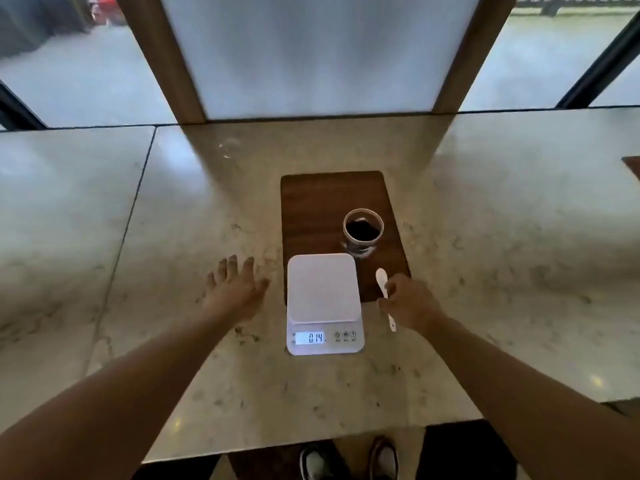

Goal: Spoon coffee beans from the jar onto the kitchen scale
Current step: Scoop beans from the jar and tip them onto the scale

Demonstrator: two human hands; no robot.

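Observation:
A white kitchen scale [323, 303] sits in the middle of the marble table, its lit display reading 0.14 and its platform bare. Behind it to the right, an open clear jar [363, 233] with dark coffee beans in the bottom stands on a dark wooden board [311, 209]. A white plastic spoon [383, 292] lies right of the scale, bowl end pointing away from me. My right hand [410, 303] is closed around the spoon's handle at its middle. My left hand [235, 289] rests flat on the table left of the scale, fingers spread, holding nothing.
The marble table [173, 237] runs wide to both sides, with a seam on the left. A frosted panel between wooden posts [166, 64] stands at the far edge. The near table edge lies just above my shoes [349, 459]. A brown object's corner [632, 168] shows at far right.

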